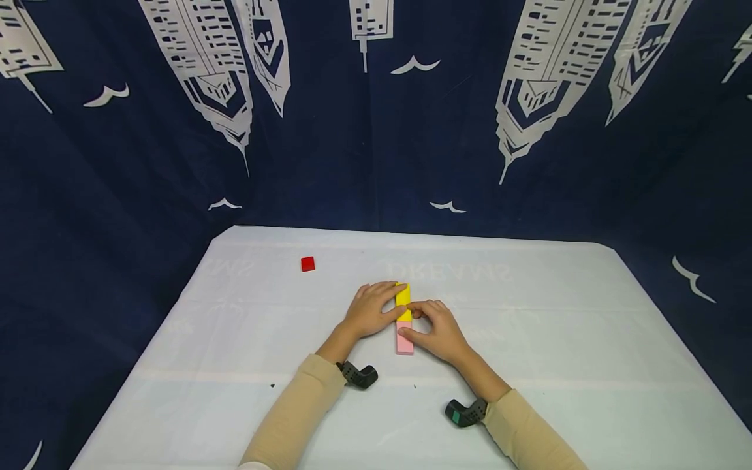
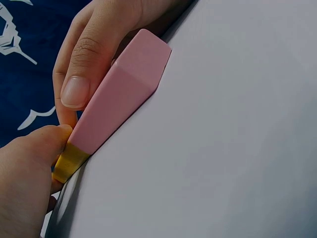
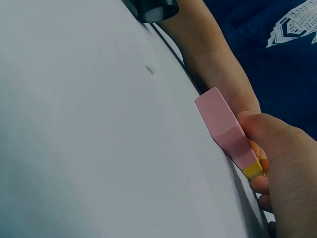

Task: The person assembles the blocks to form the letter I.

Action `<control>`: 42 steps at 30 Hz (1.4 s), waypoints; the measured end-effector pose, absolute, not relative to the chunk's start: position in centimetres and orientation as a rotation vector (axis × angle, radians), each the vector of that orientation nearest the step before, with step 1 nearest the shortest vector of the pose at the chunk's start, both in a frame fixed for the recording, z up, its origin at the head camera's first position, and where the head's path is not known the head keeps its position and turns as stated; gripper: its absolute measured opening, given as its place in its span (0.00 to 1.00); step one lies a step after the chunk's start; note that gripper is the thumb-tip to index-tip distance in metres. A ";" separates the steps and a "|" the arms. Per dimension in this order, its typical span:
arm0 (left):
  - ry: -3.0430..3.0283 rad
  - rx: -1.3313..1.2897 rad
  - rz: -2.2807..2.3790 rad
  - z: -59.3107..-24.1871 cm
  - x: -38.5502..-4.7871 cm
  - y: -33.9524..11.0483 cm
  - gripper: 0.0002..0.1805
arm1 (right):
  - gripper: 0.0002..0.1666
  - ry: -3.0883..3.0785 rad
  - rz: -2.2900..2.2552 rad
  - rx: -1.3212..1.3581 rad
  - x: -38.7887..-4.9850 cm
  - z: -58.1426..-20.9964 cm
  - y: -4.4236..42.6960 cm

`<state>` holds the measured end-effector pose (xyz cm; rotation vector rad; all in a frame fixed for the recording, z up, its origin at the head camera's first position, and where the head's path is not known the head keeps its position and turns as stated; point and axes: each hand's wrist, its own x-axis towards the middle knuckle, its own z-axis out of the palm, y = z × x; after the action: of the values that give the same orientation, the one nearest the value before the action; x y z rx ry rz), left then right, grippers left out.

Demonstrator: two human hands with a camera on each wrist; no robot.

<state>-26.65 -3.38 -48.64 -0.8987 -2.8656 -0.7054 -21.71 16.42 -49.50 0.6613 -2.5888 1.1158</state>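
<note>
A pink block (image 1: 405,343) lies on the table, its far end against a yellow block (image 1: 403,297) in one line; whether the yellow part is one piece or more I cannot tell. My left hand (image 1: 371,309) holds the yellow block from the left, fingertips at its far end and thumb near its middle. From the right, my right hand (image 1: 437,331) has its thumb on the pink block and its index finger at the yellow one, the fingers bent. The left wrist view shows the pink block (image 2: 119,94) large, touched by the right thumb.
A small red block (image 1: 308,264) lies at the back left of the white table (image 1: 529,313). Behind the table hangs a dark blue cloth (image 1: 376,170) with white prints. Each wrist wears a black device.
</note>
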 end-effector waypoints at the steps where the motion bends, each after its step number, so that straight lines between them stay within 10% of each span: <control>1: -2.869 -0.895 -0.703 -48.7 -26.6 -3.4 0.31 | 0.30 -2.590 1.112 0.662 -21.7 -49.5 16.4; 42: -2.828 -0.899 -0.882 -47.9 -27.4 -4.0 0.30 | 0.29 -2.561 1.120 0.679 -21.6 -49.1 16.3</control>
<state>-27.41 -4.01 -47.86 -0.8994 -2.8275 -0.8818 -21.61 16.31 -49.13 0.6787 -2.5612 1.1199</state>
